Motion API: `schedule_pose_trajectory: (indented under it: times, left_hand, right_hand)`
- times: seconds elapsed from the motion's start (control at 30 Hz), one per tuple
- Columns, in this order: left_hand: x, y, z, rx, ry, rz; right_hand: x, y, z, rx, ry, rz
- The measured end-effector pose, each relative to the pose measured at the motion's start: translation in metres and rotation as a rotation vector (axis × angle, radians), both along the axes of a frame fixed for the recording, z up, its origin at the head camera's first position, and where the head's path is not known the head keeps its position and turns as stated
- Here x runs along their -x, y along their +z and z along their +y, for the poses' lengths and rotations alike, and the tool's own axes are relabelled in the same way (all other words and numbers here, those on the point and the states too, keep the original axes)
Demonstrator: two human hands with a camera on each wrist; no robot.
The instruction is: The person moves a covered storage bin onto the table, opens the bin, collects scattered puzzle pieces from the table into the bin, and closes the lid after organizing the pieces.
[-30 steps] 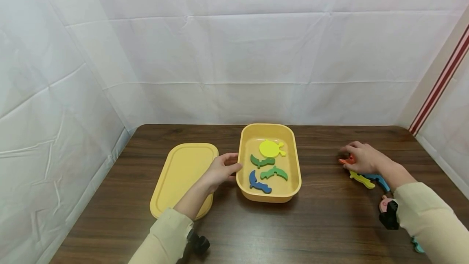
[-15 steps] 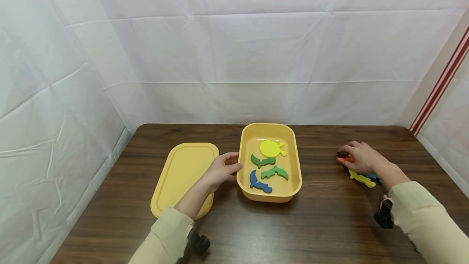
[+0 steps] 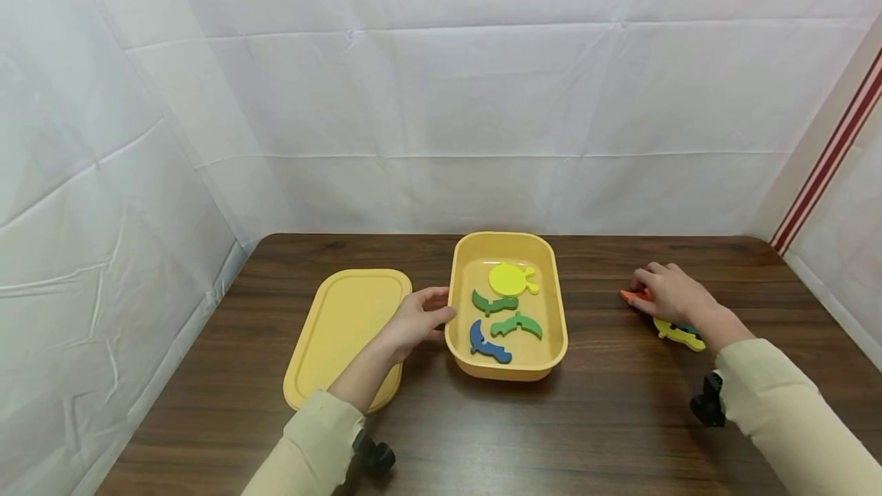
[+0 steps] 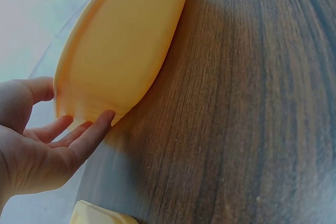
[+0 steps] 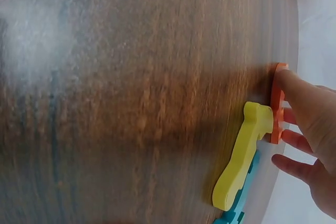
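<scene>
My left hand (image 3: pixel 412 321) holds the left side of a yellow box (image 3: pixel 506 374), thumb at the rim and fingers against the outer wall. In the left wrist view, the fingertips rest on the box's end (image 4: pixel 121 51). Inside the box lie a yellow turtle-shaped piece (image 3: pixel 508 279), two green pieces (image 3: pixel 517 324) and a blue one (image 3: pixel 488 343). Over on the right, my right hand (image 3: pixel 671 297) pinches an orange toy piece (image 5: pixel 276 103) between thumb and fingers. Beside it are a yellow animal-shaped piece (image 5: pixel 236 156) and a teal-blue piece (image 5: pixel 244 195), partly covered by the hand in the head view.
A flat yellow lid (image 3: pixel 347 320) lies left of the box, partly under the left forearm. The brown wooden table (image 3: pixel 586 435) ends at the back against a white cloth (image 3: pixel 482 98). Cloth also hangs at both sides.
My right hand has shifted slightly left with the orange piece. Its sleeve now covers the pink and teal pieces seen earlier at the right. The left hand and box stay put.
</scene>
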State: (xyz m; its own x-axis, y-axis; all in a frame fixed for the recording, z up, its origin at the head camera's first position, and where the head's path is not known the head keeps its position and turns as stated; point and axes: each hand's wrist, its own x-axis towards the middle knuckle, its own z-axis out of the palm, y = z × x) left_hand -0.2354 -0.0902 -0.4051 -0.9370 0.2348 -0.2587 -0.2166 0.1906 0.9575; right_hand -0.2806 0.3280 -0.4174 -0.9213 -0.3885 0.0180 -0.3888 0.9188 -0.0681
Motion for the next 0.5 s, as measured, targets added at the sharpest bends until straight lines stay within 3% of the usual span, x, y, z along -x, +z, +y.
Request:
schedule_pose_trajectory:
  times: [0.5]
  left_hand:
    - [0.0013,-0.0034,-0.0001,-0.001,-0.014,0.002]
  right_hand:
    - [0.0028,-0.0016,-0.0079,-0.044,0.001,0.04]
